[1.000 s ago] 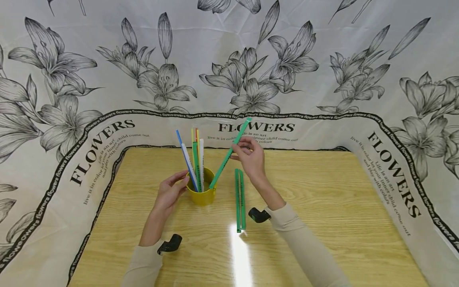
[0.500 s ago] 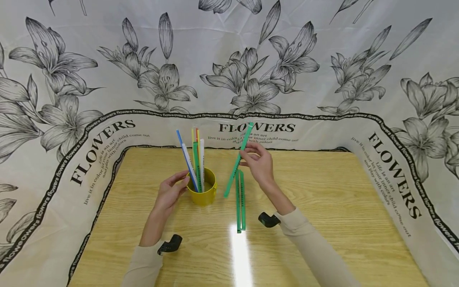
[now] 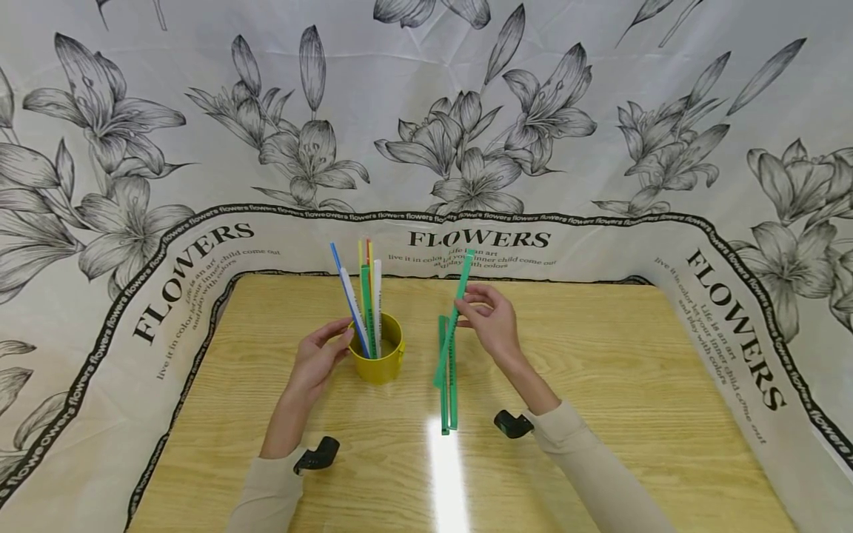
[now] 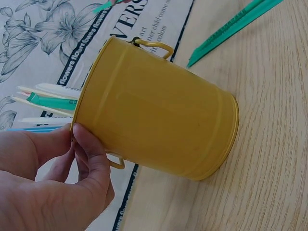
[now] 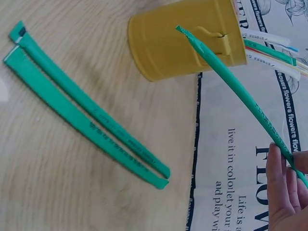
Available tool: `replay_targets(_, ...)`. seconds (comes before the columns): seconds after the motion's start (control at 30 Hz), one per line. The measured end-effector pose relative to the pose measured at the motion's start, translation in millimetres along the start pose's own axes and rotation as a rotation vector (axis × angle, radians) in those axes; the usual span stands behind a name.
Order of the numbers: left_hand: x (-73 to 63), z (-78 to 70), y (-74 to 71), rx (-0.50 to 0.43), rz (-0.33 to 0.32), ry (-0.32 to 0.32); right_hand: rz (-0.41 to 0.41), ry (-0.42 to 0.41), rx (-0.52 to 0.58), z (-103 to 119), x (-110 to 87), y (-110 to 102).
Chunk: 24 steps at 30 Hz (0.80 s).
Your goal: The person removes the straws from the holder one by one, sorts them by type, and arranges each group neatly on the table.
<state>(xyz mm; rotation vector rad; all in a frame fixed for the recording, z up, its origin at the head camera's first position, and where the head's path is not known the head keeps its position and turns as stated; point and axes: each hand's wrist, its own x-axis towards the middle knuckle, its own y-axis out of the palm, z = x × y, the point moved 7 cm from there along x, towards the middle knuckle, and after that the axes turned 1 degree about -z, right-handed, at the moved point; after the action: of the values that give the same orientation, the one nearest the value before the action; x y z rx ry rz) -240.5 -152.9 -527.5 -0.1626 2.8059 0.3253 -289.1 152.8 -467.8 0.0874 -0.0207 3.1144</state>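
My left hand point(image 3: 320, 357) pinches the rim of a small yellow metal bucket point(image 3: 378, 370) between thumb and fingers. The bucket stands upright, with small loop handles visible in the left wrist view. Several straws point(image 3: 365, 296) lean inside it: blue, yellow and red ones, plus white and green wrapped ones. My right hand point(image 3: 494, 322) pinches a green wrapped straw point(image 5: 240, 96) near its upper part, holding it slanted above the table. Below it, two more green wrapped straws point(image 5: 82, 113) lie side by side on the table, right of the bucket.
The wooden table point(image 3: 600, 370) is bordered at the back and sides by a white flower-printed cloth point(image 3: 466, 133) with lettering. A bright light reflection point(image 3: 449, 481) falls on the table's front middle. Black wrist cameras point(image 3: 513, 424) sit at both sleeves.
My right hand has carried the green wrapped straw from the bucket's rim rightward and lower, over the two lying straws. My left hand and the bucket have stayed in place.
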Motion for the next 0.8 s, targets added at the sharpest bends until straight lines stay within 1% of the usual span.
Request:
replay_targets(0.2, -0.5, 0.4, -0.5, -0.007, 0.007, 0.000, 0.006, 0.036, -0.026, -16.2, -6.0, -8.9)
replay_targets(0.43, 0.2, 0.8, 0.6, -0.017, 0.007, 0.002, 0.002, 0.050, -0.066, -32.7, -13.4, -20.3)
replay_targets(0.8, -0.5, -0.7, 0.4, -0.010, -0.004, 0.008, 0.018, 0.095, -0.108, -63.6, -22.3, -29.7)
